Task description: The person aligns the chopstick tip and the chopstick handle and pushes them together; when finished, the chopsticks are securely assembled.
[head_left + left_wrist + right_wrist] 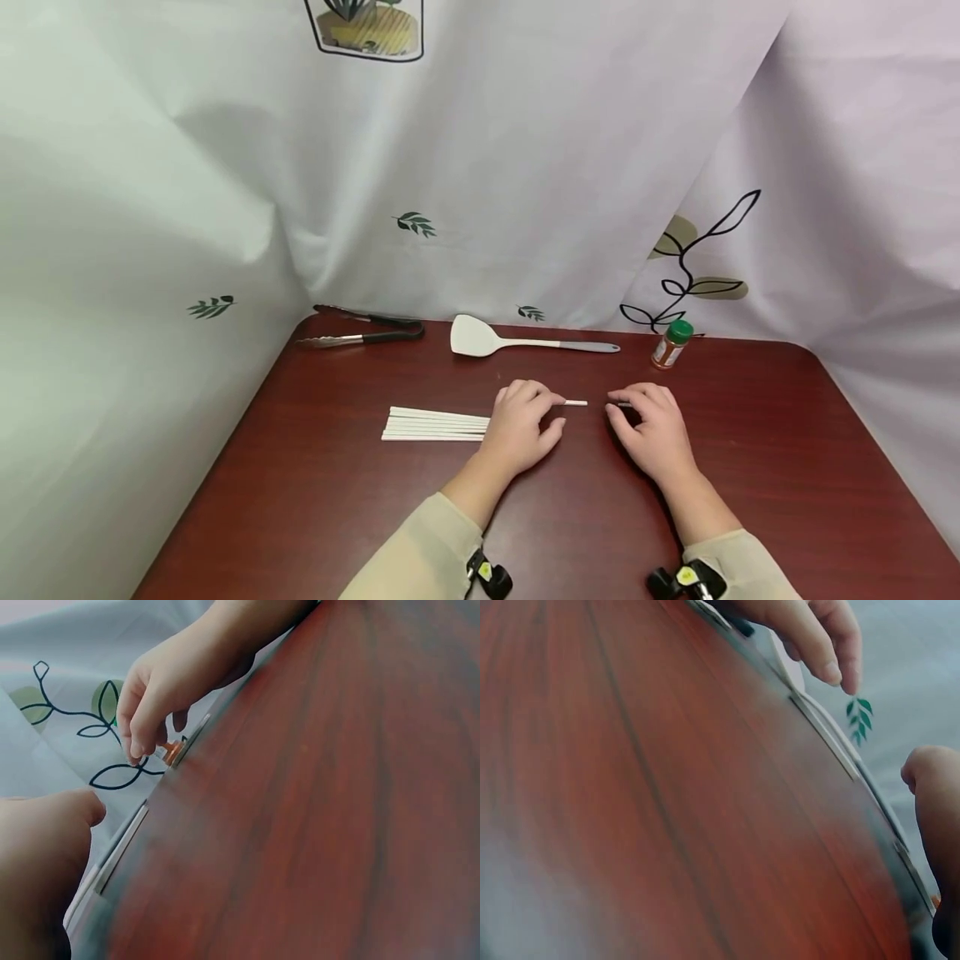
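Observation:
My left hand (521, 425) hovers low over the table with its fingers loosely bent and thumb spread. Several slim white sticks (435, 425) lie side by side, their right ends hidden under that hand. A white stick end (575, 402) shows just past its index fingertip; in the right wrist view a pale stick (825, 739) lies flat below those fingers. Facing it across a small gap is my right hand (654, 429), its fingers loosely curved above a short dark rod (624, 405) that they partly cover. Neither hand visibly grips anything.
Along the back edge are tongs (390, 336) with black handles, a white spatula (474, 336) with a grey handle end, and a small spice jar (667, 350) with a green lid. Behind the dark red wooden table (300, 500) hangs a white patterned cloth (525, 208).

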### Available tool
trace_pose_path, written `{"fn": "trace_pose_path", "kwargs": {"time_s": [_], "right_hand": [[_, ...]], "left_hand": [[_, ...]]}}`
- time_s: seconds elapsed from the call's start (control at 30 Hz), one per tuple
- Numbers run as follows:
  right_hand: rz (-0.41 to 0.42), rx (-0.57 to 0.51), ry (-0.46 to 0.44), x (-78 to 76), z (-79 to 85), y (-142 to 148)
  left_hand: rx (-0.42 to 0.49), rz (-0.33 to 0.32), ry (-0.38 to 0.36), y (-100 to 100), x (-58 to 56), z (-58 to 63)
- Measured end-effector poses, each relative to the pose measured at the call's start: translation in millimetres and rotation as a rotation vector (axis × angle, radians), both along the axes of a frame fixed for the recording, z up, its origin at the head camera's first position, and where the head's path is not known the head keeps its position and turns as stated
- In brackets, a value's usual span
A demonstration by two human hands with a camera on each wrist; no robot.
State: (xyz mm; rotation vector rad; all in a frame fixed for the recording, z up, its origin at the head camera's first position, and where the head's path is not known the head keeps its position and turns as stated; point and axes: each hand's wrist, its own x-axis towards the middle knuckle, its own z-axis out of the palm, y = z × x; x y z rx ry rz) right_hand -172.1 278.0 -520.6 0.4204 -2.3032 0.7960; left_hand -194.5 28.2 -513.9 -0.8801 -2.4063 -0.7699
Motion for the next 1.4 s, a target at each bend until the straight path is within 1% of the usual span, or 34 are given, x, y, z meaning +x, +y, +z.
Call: {"fn": "trace_pose_path", "kwargs": {"time_s": [0.17,0.43,0.6,0.73,0.93,1.1,1.23,1.4], "right_hand": [[0.033,0.004,-0.001,-3.0,0.7,-16.7],[0.096,-0.002,0.015,-7.3,2.0,-47.8],[0.120,0.004,0.011,-8.9,2.5,-65.1],[0.135,0.002,0.012,-9.5,2.5,-77.8],[0.158,0.002,0.006,-11.6,3.5,-100.6],[0.191,0.014,-0.003,-13.7,4.3,-128.8],[0.227,0.017,0.009,-14.9,3.9,-150.9],[0.241,0.021,0.000,-15.1,1.8,-174.6]], "left_hand": [[0.039,0.008,0.039,-9.0,1.0,-1.5],[0.064,0.018,0.069,-26.7,3.5,-2.6],[0.070,0.034,0.075,-38.4,4.0,-3.5],[0.068,0.056,0.064,-50.2,3.9,-4.1],[0.095,0.090,0.065,-74.5,3.3,-5.4],[0.115,0.107,0.074,-98.0,4.7,-5.0],[0.122,0.123,0.069,-115.7,5.4,-4.4],[0.108,0.180,0.053,-140.3,5.3,-5.1]]}}
